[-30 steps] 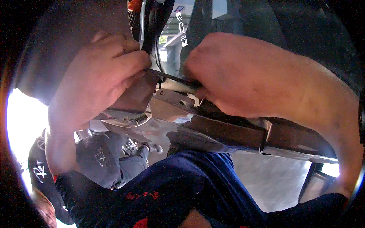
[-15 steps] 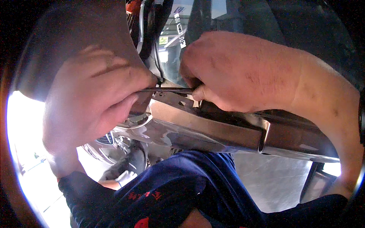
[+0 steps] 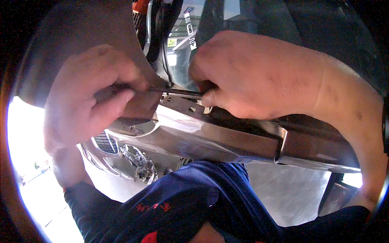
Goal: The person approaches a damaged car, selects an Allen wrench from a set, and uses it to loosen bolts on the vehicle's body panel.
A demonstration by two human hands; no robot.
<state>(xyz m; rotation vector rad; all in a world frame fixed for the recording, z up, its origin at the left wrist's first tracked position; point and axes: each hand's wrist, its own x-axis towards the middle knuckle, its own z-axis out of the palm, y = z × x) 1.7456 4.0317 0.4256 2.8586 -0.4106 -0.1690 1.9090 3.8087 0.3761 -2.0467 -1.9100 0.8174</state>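
Observation:
A thin dark rod-like strip (image 3: 180, 92) spans the gap between my hands, above a metal bracket with holes (image 3: 178, 102) on the car body. My right hand (image 3: 259, 77) is closed, its thumb and fingers pinching the strip's right end. At the strip's other end is my left hand (image 3: 87, 97), fingers bent and thumb standing apart from them. Its fingertips are close to the strip's tip; whether they touch it I cannot tell. Just below lies a glossy grey-brown body panel (image 3: 219, 139). What lies under my right palm is hidden.
A broad dark-brown car panel (image 3: 101, 28) curves behind my left hand. Window glass (image 3: 251, 20) rises beyond my right hand. At the lower left are a grille (image 3: 106, 142) and exposed metal parts (image 3: 146, 168). My blue-clad leg (image 3: 194, 182) is close below the panel.
My left thumb has come away from the fingers, and the hand has shifted slightly left, baring the strip's tip. My right hand keeps its pinch. Another person's arm at the lower left has gone from view.

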